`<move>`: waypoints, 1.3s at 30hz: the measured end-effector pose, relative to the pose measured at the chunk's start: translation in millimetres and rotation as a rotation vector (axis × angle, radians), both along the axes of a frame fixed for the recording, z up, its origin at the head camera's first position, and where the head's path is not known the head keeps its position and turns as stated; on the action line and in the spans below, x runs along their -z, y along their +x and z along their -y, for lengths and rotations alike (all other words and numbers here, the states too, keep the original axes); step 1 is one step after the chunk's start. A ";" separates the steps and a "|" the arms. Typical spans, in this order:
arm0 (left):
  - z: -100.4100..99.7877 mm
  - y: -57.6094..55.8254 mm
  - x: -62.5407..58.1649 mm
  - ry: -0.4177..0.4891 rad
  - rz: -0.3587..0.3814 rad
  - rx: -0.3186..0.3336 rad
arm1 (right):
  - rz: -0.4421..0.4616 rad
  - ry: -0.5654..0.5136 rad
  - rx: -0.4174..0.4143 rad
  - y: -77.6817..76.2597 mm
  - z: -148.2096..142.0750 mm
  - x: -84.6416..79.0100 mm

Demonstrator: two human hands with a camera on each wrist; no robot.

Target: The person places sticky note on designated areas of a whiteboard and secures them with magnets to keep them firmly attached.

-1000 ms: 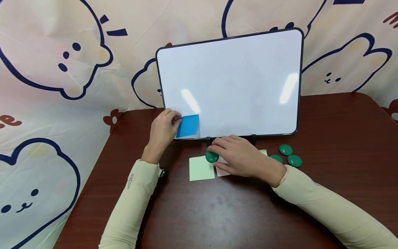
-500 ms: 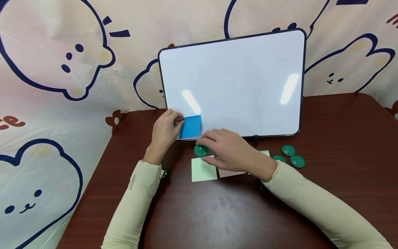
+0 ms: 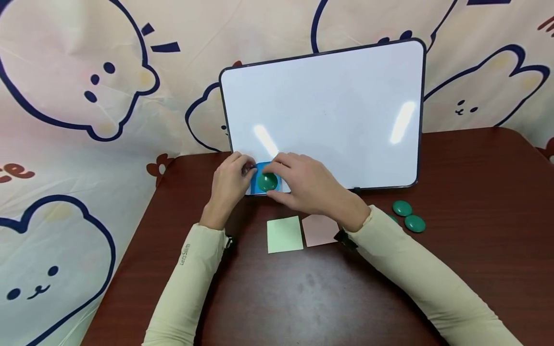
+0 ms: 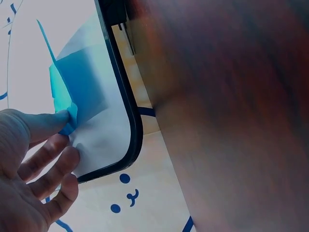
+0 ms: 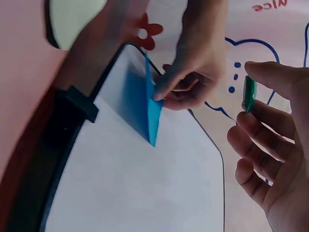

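A blue paper note (image 3: 254, 186) is pinched by its left side between the thumb and fingers of my left hand (image 3: 231, 180), at the lower left corner of a whiteboard (image 3: 333, 115). In the left wrist view the note (image 4: 62, 92) stands off the white surface, its reflection or shadow beside it. My right hand (image 3: 309, 185) holds a round green magnet (image 3: 267, 182) by its edges, in front of the note. The right wrist view shows this magnet (image 5: 249, 94) edge-on between thumb and fingers, apart from the note (image 5: 153, 121).
On the brown table (image 3: 268, 293) below the board lie a light green note (image 3: 284, 234) and a pink note (image 3: 319, 229). More green magnets (image 3: 414, 224) lie to the right, one partly hidden by the right sleeve. A patterned cloth (image 3: 86, 158) hangs behind.
My right hand has carried the green magnet up and left, from above the light green note to in front of the blue note. The left hand keeps its pinch with little movement.
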State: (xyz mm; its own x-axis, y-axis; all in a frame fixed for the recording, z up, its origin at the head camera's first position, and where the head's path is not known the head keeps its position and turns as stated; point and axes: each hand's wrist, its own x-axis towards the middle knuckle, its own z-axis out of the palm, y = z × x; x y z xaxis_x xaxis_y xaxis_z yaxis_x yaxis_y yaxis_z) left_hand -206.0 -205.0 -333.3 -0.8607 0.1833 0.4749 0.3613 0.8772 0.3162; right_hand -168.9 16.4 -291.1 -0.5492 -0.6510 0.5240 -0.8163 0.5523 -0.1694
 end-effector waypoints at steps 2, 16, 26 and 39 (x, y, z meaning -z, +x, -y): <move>0.1 -0.4 1.7 0.004 -0.003 0.005 | 0.001 -0.012 0.013 -3.2 1.6 -2.5; 1.1 1.5 7.7 0.013 -0.003 -0.013 | 0.078 0.038 0.096 -23.9 28.8 -9.9; -0.6 -1.0 2.3 -0.001 0.029 -0.038 | 0.138 0.116 0.191 -51.6 33.5 6.8; -0.3 -1.6 0.7 0.008 0.023 -0.022 | 0.089 0.084 0.219 -61.0 38.8 28.9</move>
State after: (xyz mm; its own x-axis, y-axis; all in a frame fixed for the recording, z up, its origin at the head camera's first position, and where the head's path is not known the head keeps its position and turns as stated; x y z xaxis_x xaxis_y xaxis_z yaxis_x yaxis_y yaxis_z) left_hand -207.7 -204.7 -334.0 -0.8754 0.1605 0.4559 0.3342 0.8824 0.3311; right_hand -229.9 -22.4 -320.0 -0.7233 -0.5509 0.4163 -0.6596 0.7295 -0.1807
